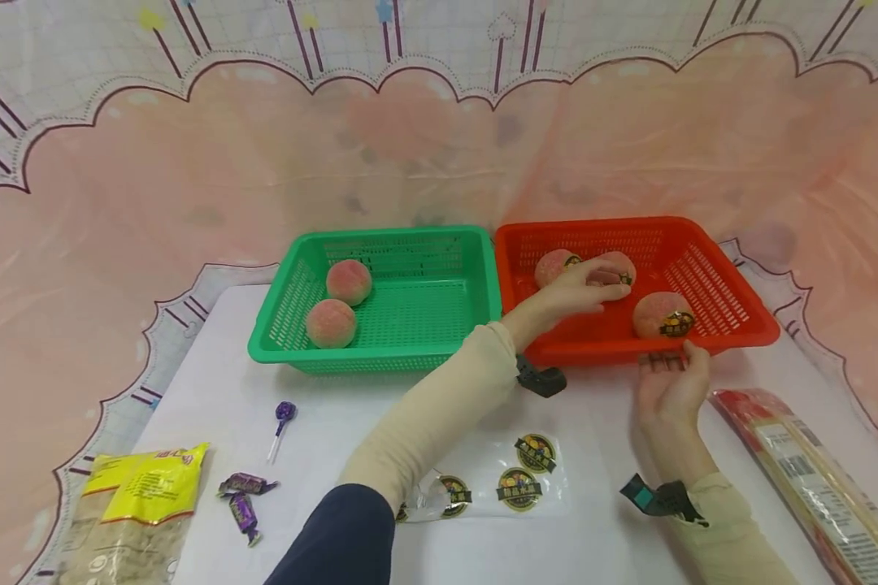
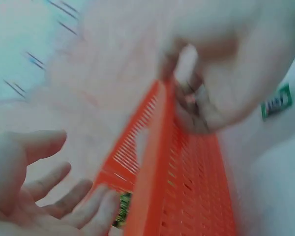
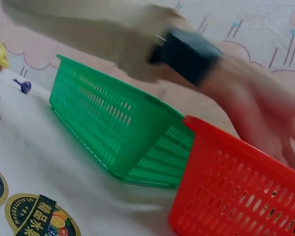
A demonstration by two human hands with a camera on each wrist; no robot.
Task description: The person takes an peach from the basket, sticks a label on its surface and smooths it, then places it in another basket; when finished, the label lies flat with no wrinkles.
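In the head view, my left hand [image 1: 574, 291] is inside the red basket [image 1: 757, 329], beside a peach [image 1: 615, 264]. In the left wrist view its fingers [image 2: 56, 182] are spread and loosely bent, with nothing visibly held. My right hand [image 1: 675, 386] is at the basket's front rim; in the left wrist view that hand [image 2: 226, 73] is blurred, its thumb at the rim and its fingers curled against the outer wall. Two more peaches, one at the back left [image 1: 554, 266] and one at the front [image 1: 658, 313], lie in the basket. Black-and-gold stickers show on the peaches.
A green basket [image 1: 263, 345] with two peaches adjoins the red one. In front lies a clear sheet of round stickers [image 1: 519, 489]. A lollipop [image 1: 285, 412], wrapped candies [image 1: 243, 516] and a yellow bag [image 1: 149, 487] lie at the left; a long packet [image 1: 812, 479] is at the right.
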